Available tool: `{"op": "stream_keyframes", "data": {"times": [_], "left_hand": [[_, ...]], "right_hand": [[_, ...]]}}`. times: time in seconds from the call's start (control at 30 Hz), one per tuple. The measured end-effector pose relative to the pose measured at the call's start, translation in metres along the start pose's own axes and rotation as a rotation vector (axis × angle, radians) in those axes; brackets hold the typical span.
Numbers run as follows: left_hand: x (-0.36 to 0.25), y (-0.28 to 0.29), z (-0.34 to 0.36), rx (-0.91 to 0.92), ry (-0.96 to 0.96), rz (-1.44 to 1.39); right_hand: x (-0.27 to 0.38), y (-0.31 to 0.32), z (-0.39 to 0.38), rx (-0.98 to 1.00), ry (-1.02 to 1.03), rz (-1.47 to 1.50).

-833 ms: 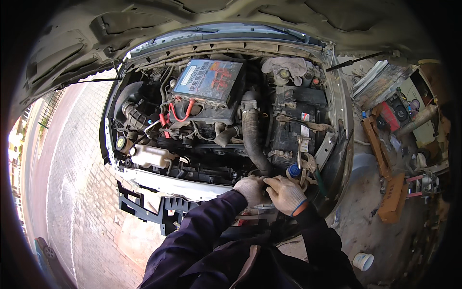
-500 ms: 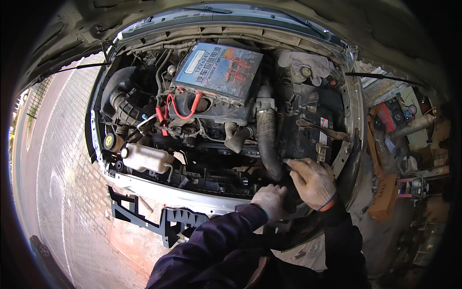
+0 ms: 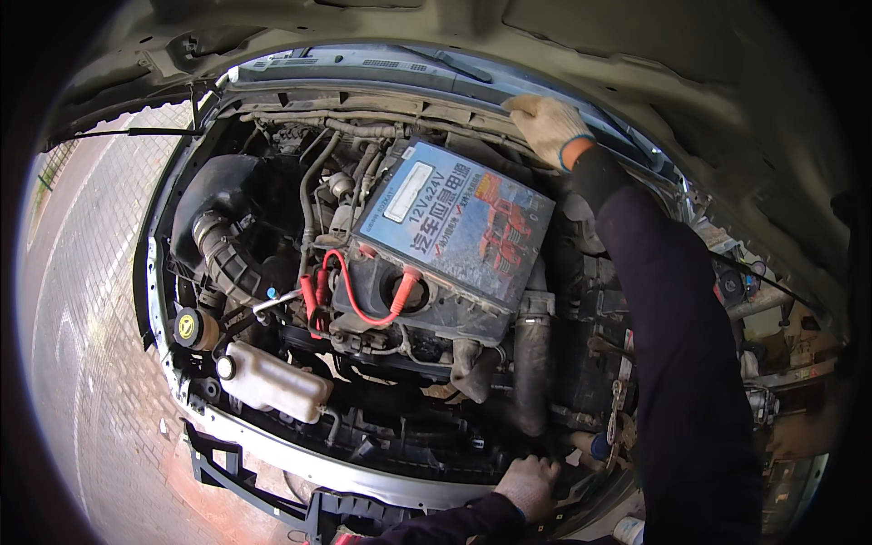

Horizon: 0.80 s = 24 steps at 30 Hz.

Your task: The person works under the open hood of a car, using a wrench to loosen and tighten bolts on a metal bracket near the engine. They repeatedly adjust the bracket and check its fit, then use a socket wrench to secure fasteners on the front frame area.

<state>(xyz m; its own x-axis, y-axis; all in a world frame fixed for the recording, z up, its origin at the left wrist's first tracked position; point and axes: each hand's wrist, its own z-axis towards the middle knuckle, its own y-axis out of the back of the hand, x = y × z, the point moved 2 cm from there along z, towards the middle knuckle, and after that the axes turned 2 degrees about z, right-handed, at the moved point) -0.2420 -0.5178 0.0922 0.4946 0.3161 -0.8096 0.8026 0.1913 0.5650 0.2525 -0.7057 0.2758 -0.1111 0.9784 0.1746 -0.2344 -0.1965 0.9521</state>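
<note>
My right hand (image 3: 545, 129), in a pale knit glove, is raised at the rear of the engine bay, by the windscreen cowl (image 3: 445, 77); its fingers are curled, their hold hidden. My gloved left hand (image 3: 531, 481) is closed at the front of the bay, beside the front crossmember (image 3: 336, 472); what it grips is unclear. A boxy blue-topped jump-start power pack (image 3: 454, 227) lies on the engine, with red leads (image 3: 363, 304) on its near side. A dark air hose (image 3: 530, 381) runs down toward my left hand. My right sleeve covers much of the battery side.
The raised bonnet (image 3: 681, 64) arches overhead on struts. A translucent reservoir (image 3: 272, 377) and black intake box (image 3: 222, 186) sit on the left. Detached black plastic bracketry (image 3: 232, 468) hangs at the front. Paving (image 3: 95, 327) lies left; assorted parts (image 3: 772, 372) lie on the right.
My right hand has moved from the front of the bay far up to the rear by the cowl. My left hand stays at the front. The view has shifted, with the power pack lower in it.
</note>
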Motion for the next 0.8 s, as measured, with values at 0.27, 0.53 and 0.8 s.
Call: {"op": "stream_keyframes", "data": {"times": [0.27,0.53,0.8], "left_hand": [[0.008,0.003,-0.003,-0.127,-0.044,-0.118],[0.009,0.006,-0.002,-0.102,-0.064,-0.105],[0.008,0.003,0.002,-0.091,-0.054,-0.099]], "right_hand": [[-0.001,-0.092,0.153,0.232,-0.082,-0.278],[-0.044,-0.123,0.171,0.093,-0.13,-0.326],[-0.023,-0.064,0.071,-0.22,-0.089,0.646]]}}
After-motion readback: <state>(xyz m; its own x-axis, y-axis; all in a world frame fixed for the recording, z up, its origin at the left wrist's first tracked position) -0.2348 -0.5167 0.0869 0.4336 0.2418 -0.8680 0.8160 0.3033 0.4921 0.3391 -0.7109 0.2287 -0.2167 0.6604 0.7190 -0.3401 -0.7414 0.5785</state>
